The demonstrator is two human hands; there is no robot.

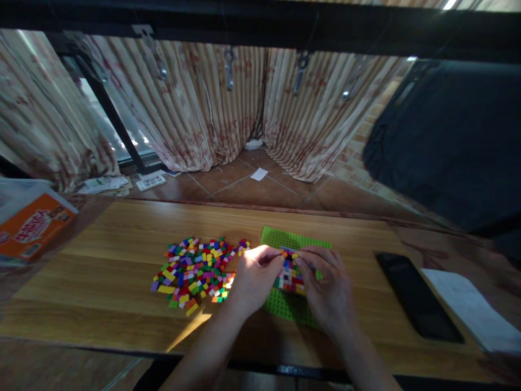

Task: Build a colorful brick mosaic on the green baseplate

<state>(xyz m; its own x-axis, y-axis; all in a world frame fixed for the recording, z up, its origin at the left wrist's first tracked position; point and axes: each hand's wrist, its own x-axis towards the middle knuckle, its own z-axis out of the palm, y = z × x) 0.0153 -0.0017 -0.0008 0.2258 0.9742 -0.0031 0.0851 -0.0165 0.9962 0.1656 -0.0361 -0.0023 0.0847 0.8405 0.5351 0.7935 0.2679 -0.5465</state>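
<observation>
A block of multicoloured toy bricks point(288, 276) stands on a green studded baseplate point(295, 237), between my two hands. My left hand point(258, 274) is closed in a pinch at the block's far left edge, with a small orange brick point(284, 253) at its fingertips. On the other side, my right hand point(329, 285) has thumb and forefinger closed at the far right edge, beside a yellow brick point(295, 255). My fingers cover part of the block's sides, and whether the orange brick is attached to it I cannot tell.
Loose coloured bricks point(195, 269) lie spread left of the baseplate on the wooden table point(114, 255). To the right are a black phone-like slab point(419, 296) and white paper point(474, 309). A clear box with an orange label point(36, 225) stands at far left. A dark bar point(260, 24) crosses above.
</observation>
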